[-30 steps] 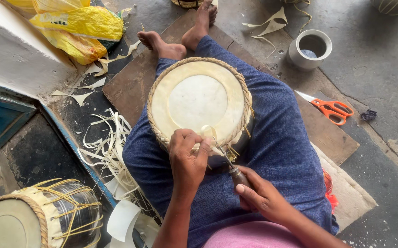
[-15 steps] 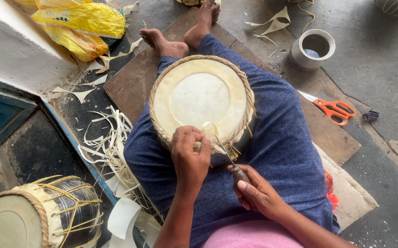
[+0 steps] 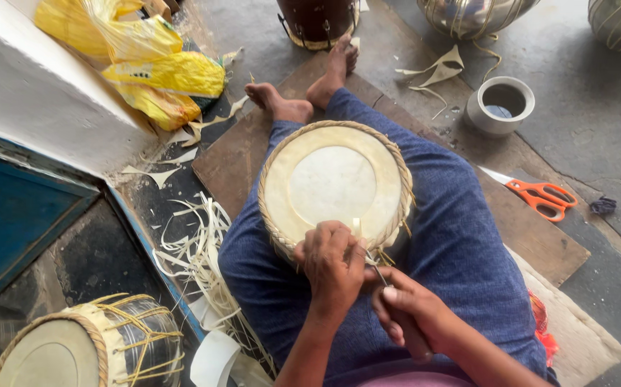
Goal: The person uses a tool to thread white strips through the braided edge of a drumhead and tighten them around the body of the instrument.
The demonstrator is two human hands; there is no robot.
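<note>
1 drum (image 3: 333, 185) with a pale skin head and braided rim sits in the person's lap, between legs in blue cloth. The left hand (image 3: 333, 264) presses on its near rim, fingers curled around a pale strip (image 3: 357, 228). Just beside it, the right hand (image 3: 409, 309) is clenched around a thin metal tool (image 3: 378, 270) whose tip meets the rim. Farther out, orange scissors (image 3: 540, 196) and a grey cup (image 3: 500, 105) lie on a wooden board (image 3: 239, 154); a 2nd drum (image 3: 81, 345) stands at lower left beside loose pale strips (image 3: 203, 258).
</note>
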